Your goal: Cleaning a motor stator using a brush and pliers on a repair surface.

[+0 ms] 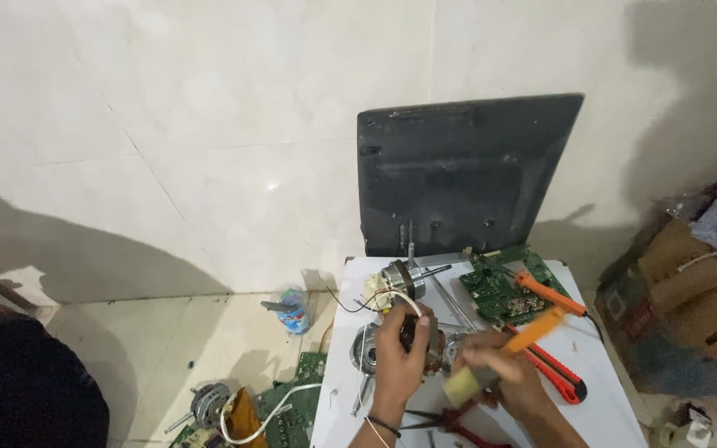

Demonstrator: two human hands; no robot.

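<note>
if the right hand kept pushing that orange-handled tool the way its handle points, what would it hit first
Likely the green circuit board, up and to the right of the right hand; the orange-handled tool aims there, though depth is unclear.

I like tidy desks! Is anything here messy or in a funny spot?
Yes. A circuit board, a white cable and a small motor lie loose on the floor beside the white table. The left hand holds a motor part with wires sticking out; the right hand holds an orange-handled tool.

Green circuit board (pixel 504 288) beside orange cutter (pixel 554 370)
</note>
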